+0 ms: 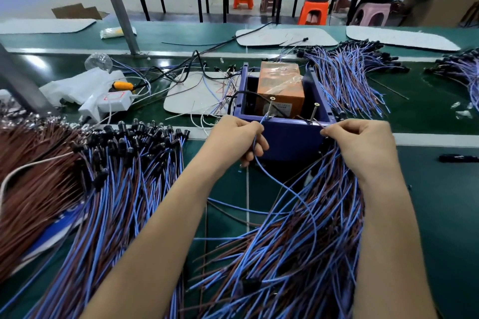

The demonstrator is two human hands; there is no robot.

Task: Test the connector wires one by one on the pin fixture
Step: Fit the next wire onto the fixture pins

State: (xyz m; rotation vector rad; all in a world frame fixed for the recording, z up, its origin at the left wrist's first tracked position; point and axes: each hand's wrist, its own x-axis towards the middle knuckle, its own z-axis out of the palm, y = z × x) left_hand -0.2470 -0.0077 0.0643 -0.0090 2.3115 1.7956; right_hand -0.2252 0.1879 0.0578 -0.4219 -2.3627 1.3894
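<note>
Your left hand [241, 137] pinches one blue wire [285, 189]. Its fingers [255, 126] are squeezed tight on it. The tip points up at the left pin [270, 106] on the blue pin fixture [290, 137], which sits at 12 o'clock from your hands. Your right hand [363, 145] pinches a thin dark wire end [316, 123] just beside the right pin [314, 111]. Those fingers are squeezed together too. I cannot tell if either tip really touches its pin.

Here is what could go wrong:

- The tips are tiny and the pins are thin. A little shake could slide a tip off its pin. Then a good wire would look bad.
- The blue wire loops down into the big pile [285, 254] at 6 o'clock, under your right arm. I cannot follow it all the way through. You may be holding ends from two different wires, and then the test would tell you nothing.
- If you lift or tug, the loop could catch other wires and drag them along.
- More wires lie at 9 o'clock [129, 163] and at 1 o'clock [344, 80] on the worktop [427, 202]. If you drop this one in the wrong heap, you will not know if it was tested.
- Both pins lean a bit. A hard push might bend them more.
</note>
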